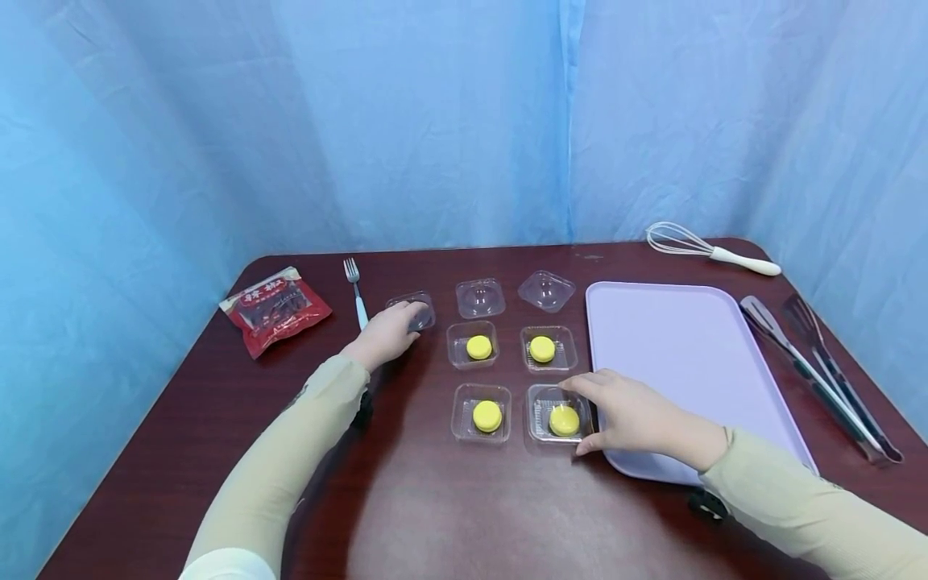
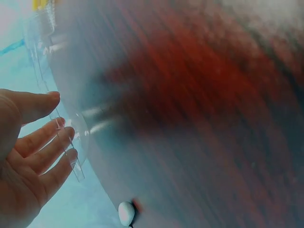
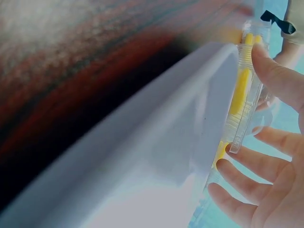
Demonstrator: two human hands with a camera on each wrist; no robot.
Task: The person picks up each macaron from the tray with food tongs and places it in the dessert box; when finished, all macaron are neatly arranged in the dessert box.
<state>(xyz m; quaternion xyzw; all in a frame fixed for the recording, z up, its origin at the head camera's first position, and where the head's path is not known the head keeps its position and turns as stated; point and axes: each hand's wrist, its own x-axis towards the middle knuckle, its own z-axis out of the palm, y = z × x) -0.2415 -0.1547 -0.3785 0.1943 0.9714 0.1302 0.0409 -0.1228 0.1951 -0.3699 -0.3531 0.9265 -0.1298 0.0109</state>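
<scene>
Thumb and fingers of my left hand (image 1: pixel 389 332) hold a clear plastic lid (image 1: pixel 423 316) by its edges, at the left of the back row. In the left wrist view that lid (image 2: pixel 81 137) spans from thumb to fingertips. My right hand (image 1: pixel 629 412) grips the sides of the front right clear plastic box (image 1: pixel 540 412), with a round yellow macaron-like piece (image 1: pixel 564 420) inside. Three similar boxes stand nearby: front left (image 1: pixel 461 419), back left (image 1: pixel 457 354) and back right (image 1: pixel 557 366), each with a yellow piece. Two more domed clear lids (image 1: pixel 480 298) lie behind them.
A lilac tray (image 1: pixel 667 346) lies right of the boxes, partly under my right forearm. Metal tongs (image 1: pixel 812 370) and a dark-headed utensil (image 1: pixel 834 362) lie beyond it, a whisk (image 1: pixel 714 250) behind. At left are a red food packet (image 1: pixel 275 310) and a fork (image 1: pixel 357 294).
</scene>
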